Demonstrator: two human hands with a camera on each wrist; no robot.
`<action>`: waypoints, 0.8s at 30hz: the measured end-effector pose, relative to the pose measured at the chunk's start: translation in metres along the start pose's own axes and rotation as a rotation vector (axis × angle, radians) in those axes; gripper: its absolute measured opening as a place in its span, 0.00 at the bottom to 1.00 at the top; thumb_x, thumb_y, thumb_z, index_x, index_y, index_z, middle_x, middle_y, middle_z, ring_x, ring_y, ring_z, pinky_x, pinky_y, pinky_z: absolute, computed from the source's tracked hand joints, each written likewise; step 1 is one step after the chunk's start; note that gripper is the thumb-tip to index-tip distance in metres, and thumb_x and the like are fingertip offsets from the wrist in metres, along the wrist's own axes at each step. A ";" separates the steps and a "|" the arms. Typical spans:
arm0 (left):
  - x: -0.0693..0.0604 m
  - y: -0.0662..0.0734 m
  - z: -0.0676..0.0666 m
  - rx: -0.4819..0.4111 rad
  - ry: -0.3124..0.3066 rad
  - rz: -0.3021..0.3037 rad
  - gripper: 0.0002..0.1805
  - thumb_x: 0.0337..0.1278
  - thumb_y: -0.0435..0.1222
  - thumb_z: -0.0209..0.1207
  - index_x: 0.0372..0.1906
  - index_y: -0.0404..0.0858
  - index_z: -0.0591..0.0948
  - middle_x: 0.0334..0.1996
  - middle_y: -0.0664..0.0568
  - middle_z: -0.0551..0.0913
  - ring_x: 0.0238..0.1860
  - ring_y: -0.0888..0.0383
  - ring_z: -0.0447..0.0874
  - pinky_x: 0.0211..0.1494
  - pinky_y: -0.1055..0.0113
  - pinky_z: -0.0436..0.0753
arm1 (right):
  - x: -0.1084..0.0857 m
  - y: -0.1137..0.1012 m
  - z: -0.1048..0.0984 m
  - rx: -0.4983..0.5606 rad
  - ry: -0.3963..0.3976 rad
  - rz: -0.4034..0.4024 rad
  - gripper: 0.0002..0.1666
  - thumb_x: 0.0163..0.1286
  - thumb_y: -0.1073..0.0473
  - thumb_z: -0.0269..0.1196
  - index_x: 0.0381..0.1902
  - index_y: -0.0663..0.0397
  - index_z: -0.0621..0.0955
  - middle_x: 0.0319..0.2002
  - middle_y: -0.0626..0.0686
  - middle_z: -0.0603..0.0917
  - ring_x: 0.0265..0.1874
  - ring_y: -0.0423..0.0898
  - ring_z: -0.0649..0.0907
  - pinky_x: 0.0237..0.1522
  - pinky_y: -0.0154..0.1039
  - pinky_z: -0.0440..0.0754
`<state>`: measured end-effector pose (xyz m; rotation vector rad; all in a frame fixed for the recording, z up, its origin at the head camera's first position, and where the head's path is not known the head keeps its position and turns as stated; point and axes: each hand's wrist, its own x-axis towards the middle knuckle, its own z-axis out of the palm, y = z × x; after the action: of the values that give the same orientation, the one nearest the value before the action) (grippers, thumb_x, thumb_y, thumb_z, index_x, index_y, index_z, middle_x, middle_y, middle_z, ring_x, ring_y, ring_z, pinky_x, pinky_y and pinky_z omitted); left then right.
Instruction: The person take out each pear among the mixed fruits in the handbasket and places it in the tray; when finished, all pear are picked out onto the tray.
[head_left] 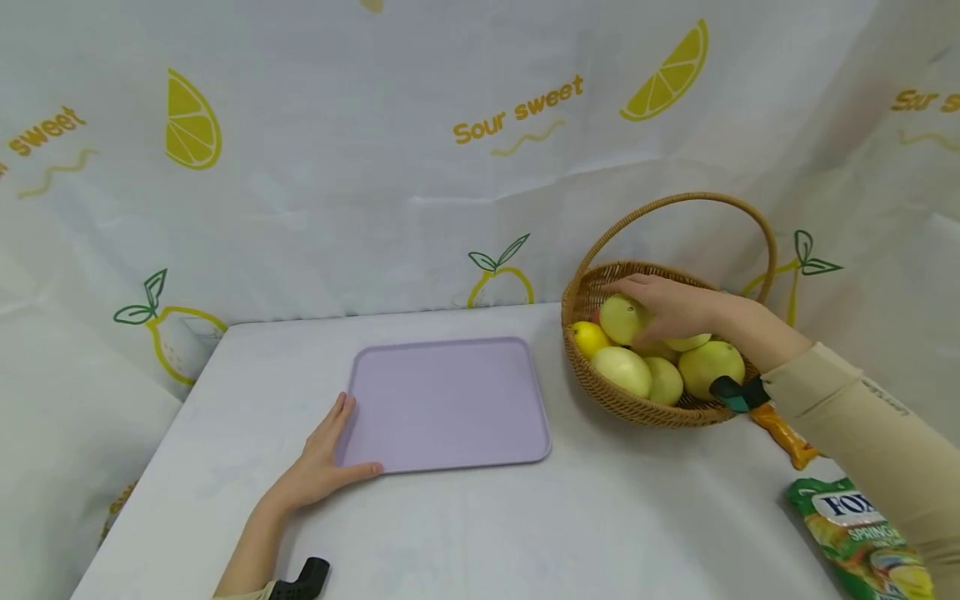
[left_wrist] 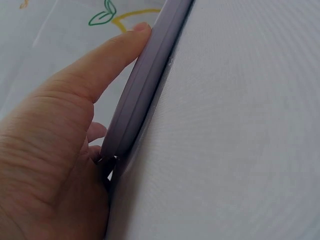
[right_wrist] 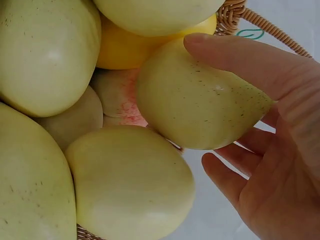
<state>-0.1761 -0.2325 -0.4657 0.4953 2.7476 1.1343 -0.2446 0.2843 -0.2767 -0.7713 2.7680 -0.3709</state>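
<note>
My left hand (head_left: 318, 462) rests against the near left corner of a lilac rectangular tray (head_left: 450, 408), its thumb along the near edge and its fingers at the left edge. In the left wrist view the thumb (left_wrist: 117, 57) touches the tray's rim (left_wrist: 137, 95). Over a brown wicker basket (head_left: 637, 412) at the right, my right hand (head_left: 678, 308) holds a pale green, speckled, pear-like fruit (right_wrist: 200, 95) between thumb and fingers. Other pale green fruits (right_wrist: 132, 182), a yellow lemon (head_left: 589, 339) and a pink-blushed peach (right_wrist: 120, 95) lie around it in the basket.
The basket's tall arched handle (head_left: 693, 197) rises behind the right hand. Right of the basket lie an orange wrapper (head_left: 787, 437) and a green FOX'S candy bag (head_left: 862, 533), both partly under the right sleeve. A lemon-printed cloth (head_left: 337, 167) hangs behind the white table (head_left: 450, 533).
</note>
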 end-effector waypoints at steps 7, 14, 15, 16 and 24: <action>-0.001 -0.001 0.001 -0.004 0.003 -0.012 0.60 0.47 0.54 0.71 0.78 0.37 0.48 0.78 0.41 0.37 0.74 0.32 0.34 0.64 0.28 0.44 | 0.003 0.006 0.003 0.007 -0.018 0.025 0.49 0.56 0.60 0.72 0.72 0.64 0.62 0.67 0.67 0.66 0.61 0.63 0.69 0.55 0.59 0.72; -0.002 0.002 0.000 -0.001 0.003 -0.014 0.59 0.47 0.55 0.70 0.78 0.37 0.50 0.78 0.42 0.37 0.74 0.31 0.35 0.64 0.27 0.44 | 0.002 0.013 0.004 0.010 0.012 0.002 0.44 0.55 0.58 0.74 0.67 0.60 0.68 0.61 0.61 0.73 0.54 0.56 0.75 0.51 0.53 0.74; -0.002 0.002 0.000 0.000 0.003 -0.014 0.59 0.47 0.55 0.70 0.78 0.37 0.50 0.78 0.41 0.37 0.74 0.31 0.35 0.64 0.27 0.44 | 0.001 0.014 0.004 0.015 0.019 0.000 0.43 0.55 0.58 0.74 0.66 0.59 0.68 0.60 0.60 0.74 0.52 0.55 0.76 0.50 0.52 0.75; -0.002 0.003 0.000 0.002 0.003 -0.015 0.59 0.48 0.55 0.70 0.78 0.37 0.50 0.78 0.41 0.37 0.74 0.31 0.35 0.64 0.27 0.44 | 0.001 0.014 0.004 0.021 0.025 0.001 0.43 0.55 0.58 0.74 0.66 0.58 0.69 0.59 0.59 0.75 0.51 0.54 0.76 0.49 0.52 0.75; -0.002 0.004 -0.001 0.003 -0.004 -0.022 0.58 0.48 0.55 0.70 0.77 0.36 0.52 0.78 0.41 0.37 0.73 0.30 0.35 0.64 0.27 0.45 | -0.008 0.012 0.003 0.057 0.119 0.050 0.43 0.53 0.50 0.76 0.65 0.47 0.70 0.55 0.53 0.77 0.42 0.48 0.79 0.41 0.46 0.77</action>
<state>-0.1732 -0.2313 -0.4620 0.4665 2.7453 1.1229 -0.2425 0.2978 -0.2814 -0.6867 2.8668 -0.4989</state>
